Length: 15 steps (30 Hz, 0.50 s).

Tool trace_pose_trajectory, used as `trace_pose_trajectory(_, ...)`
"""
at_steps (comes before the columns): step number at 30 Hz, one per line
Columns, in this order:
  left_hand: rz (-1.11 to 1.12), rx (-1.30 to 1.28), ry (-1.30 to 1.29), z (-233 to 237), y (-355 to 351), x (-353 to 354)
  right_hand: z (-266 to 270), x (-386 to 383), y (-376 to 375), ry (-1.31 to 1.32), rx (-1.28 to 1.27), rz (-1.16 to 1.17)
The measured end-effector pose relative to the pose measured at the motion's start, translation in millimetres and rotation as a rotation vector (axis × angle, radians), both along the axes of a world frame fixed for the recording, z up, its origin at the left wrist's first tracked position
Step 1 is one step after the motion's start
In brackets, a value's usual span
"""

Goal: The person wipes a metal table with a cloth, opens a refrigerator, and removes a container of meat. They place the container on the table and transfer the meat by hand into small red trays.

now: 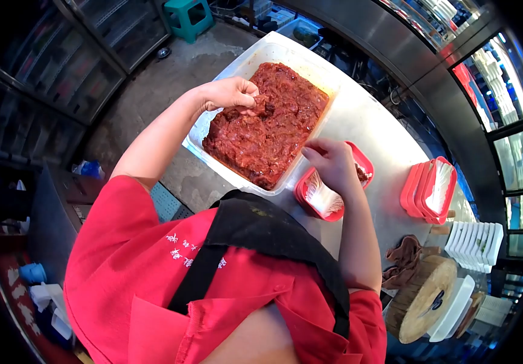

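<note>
A large translucent plastic tub holds a deep layer of red, sauce-coated raw meat. Over its left part, my left hand is closed in a pinch on a piece of the meat. My right hand hovers by the tub's right edge, above red dishes, its fingers curled in; whatever they hold is hidden. Below that hand sits a red dish lined with pale shredded-looking food. Behind the wrist, another red dish contains a little dark red meat.
Stacked red dishes with pale food on top stand farther right on the steel table. Beyond them are white ridged trays, a brown cloth and a round wooden board. A teal stool stands on the floor.
</note>
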<state>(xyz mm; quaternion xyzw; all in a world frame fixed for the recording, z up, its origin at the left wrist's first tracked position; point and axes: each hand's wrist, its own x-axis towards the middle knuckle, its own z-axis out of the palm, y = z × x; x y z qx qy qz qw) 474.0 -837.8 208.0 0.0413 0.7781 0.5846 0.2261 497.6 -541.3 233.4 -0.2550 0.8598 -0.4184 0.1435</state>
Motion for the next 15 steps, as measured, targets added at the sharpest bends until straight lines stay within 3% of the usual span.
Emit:
trace_pose_trajectory(1, -0.001, 0.1, -0.015, 8, 5, 1, -4, -5, -6, 0.004, -0.007, -0.011)
trace_pose_trajectory(6, -0.093, 0.175, 0.068, 44, 66, 10, -4, -19, -30, -0.315, -0.592, -0.087)
trace_pose_trajectory(9, -0.186, 0.108, 0.107, 45, 102, 0, -1, -25, -2, -0.426, -0.661, -0.081)
trace_pose_trajectory(13, -0.183, 0.006, 0.214, 46, 154, -7, 9, -23, 48, -0.473, -0.652, -0.296)
trace_pose_trajectory(15, -0.195, 0.085, 0.132, 44, 176, -11, 7, -18, 67, -0.463, -0.626, -0.423)
